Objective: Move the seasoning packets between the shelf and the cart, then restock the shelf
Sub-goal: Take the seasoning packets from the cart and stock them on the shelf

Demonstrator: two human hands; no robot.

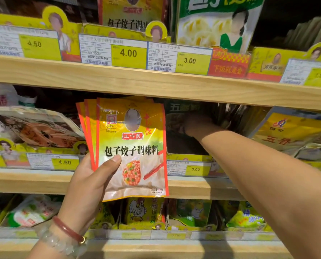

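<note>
Head view of a wooden shelf unit stocked with seasoning packets; the left hand holds a fanned stack of yellow packets upright in front of the middle shelf, its grip clamped on the stack with the thumb pressed across the front face of the foremost packet and the remaining fingers hidden behind; red edges of the further packets in the stack show just left of the foremost one, above the thumb; the foremost packet bears a red logo, black Chinese lettering and a picture of a filled dumpling; a red bangle and a pale bead bracelet sit on the left wrist below the grip; the right forearm reaches from the lower right into the dim middle-shelf compartment to the right of the held stack; the right hand lies deep in shadow against dark packets standing there, and whether its grip is apart or closed on one cannot be told; a dark green packet stands just behind and left of that hand; right of the right hand lies a yellow packet with red lettering; left of the left grip, a price tag reading 4.50; beneath the right forearm, a tag reading 3.00; above both hands, on the upper shelf edge, tags reading 4.00 and 3.00, with a matching yellow packet and a green-topped packet standing behind them; below the left grip, the bottom shelf holds yellow packets with a rooster.
</note>
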